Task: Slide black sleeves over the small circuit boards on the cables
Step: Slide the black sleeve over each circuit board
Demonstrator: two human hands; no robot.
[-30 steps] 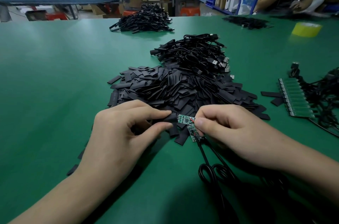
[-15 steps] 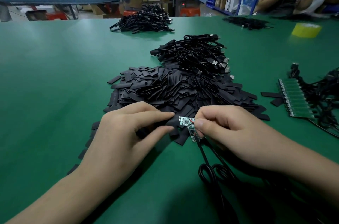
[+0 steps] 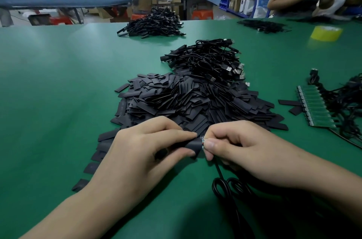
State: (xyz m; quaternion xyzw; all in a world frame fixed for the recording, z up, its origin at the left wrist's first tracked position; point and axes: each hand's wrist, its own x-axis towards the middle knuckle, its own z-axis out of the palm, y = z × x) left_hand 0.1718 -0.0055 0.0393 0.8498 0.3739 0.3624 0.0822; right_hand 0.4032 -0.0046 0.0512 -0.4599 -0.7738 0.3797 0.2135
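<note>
Between left hand [image 3: 141, 152] and right hand [image 3: 241, 152], sleeve [image 3: 193, 144] mostly hiding board [image 3: 202, 139]

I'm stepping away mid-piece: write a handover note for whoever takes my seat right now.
Left hand pinches a flat black sleeve.
Right hand pinches the small green circuit board, mostly inside that sleeve; only its edge shows.
Its black cable coils near you.
Done: sleeve nearly on.
Left: seat it fully, then the green board strip at right, using the loose sleeve pile behind the hands.
</note>
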